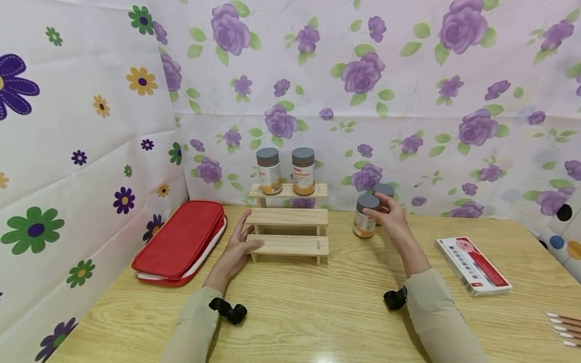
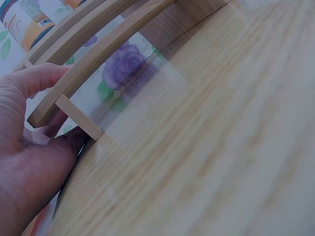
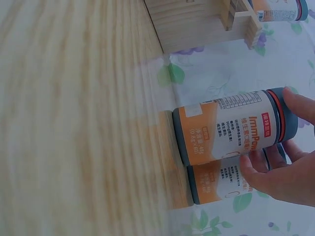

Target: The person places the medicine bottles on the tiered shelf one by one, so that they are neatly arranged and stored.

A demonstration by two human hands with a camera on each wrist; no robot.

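The left hand grips the left end of a three-step wooden display stand, thumb on the lowest step and fingers at its side. In the left wrist view, the thumb lies over the end of a slat. My right hand holds the upper part of a supplement bottle with a grey lid and a white-and-orange label. This bottle is upright; whether its base touches the table is unclear. A second such bottle stands close behind it, partly hidden by the hand. Two matching bottles stand on the top step.
A red zippered case lies left of the stand. On the right are a flat white-and-red box and several pencils at the table's edge. Flowered cloth hangs behind the wooden table.
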